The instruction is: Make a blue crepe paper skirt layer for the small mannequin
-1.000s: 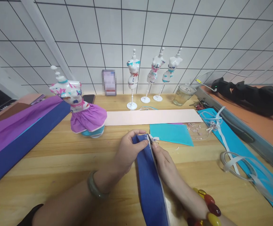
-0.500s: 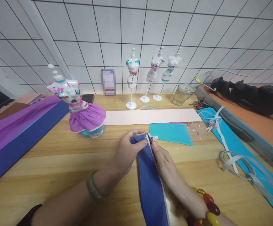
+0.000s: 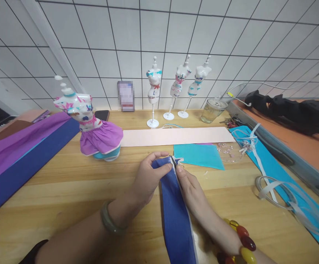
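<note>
A long dark-blue strip [image 3: 175, 212] with a white edging runs from the table's near edge up to my hands. My left hand [image 3: 148, 176] pinches its far end between thumb and fingers, with the index finger stretched over the top. In my right hand [image 3: 190, 185] is a small dark pointed tool [image 3: 173, 160], its tip against the white edging at the strip's top corner. The grip end of this tool is hidden in my fingers, so its exact kind is unclear. A loose bit of white trim [image 3: 179, 160] sticks out beside the tip.
Behind my hands lie a turquoise piece [image 3: 199, 156] and a pale pink strip [image 3: 176, 137]. A mannequin in a purple skirt [image 3: 101, 137] stands left; small mannequins [image 3: 154, 86], a phone [image 3: 126, 96] and a glass [image 3: 213, 110] line the back. Coiled white ribbon [image 3: 276, 192] lies right.
The dark tool's tip has shifted very slightly at the white edging. Both hands keep nearly the same place and grip; the whole view has moved a little.
</note>
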